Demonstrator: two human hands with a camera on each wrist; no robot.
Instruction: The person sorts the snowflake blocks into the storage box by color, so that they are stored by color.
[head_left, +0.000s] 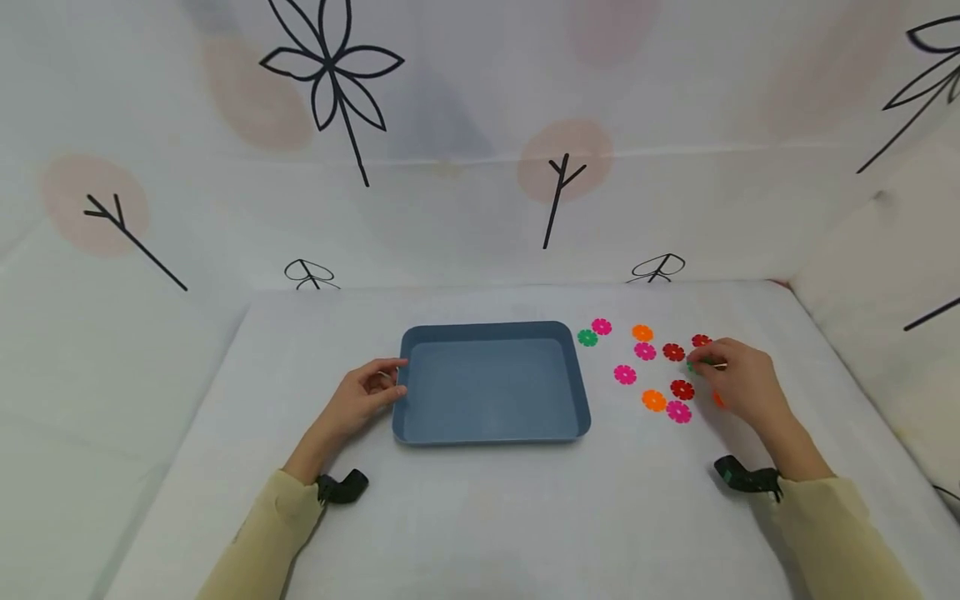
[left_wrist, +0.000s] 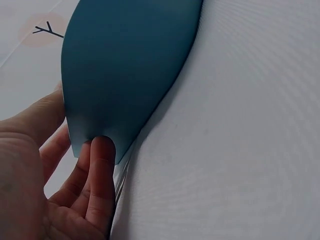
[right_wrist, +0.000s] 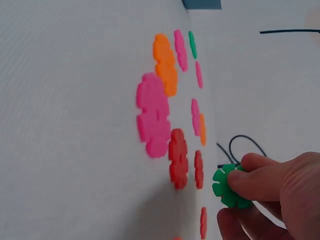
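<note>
A shallow blue-grey tray (head_left: 491, 383) lies on the white cloth. At its left end is my left hand (head_left: 365, 393), thumb and fingers on either side of the rim; the left wrist view shows curled fingertips (left_wrist: 102, 145) against the tray's outer wall (left_wrist: 125, 65). My right hand (head_left: 738, 379) pinches a green flower-shaped plastic disc (right_wrist: 230, 187) between thumb and fingers, just above the cloth. Around this hand lie similar discs: a red disc (head_left: 682, 390), a pink disc (head_left: 678, 412) and an orange disc (head_left: 654, 401), among several others.
Closer to the tray's right end lie another green disc (head_left: 587, 337) and a pink disc (head_left: 602, 327). A white curtain (head_left: 465, 217) with printed plants hangs behind the table. Dark wrist cameras (head_left: 343, 487) sit on both forearms.
</note>
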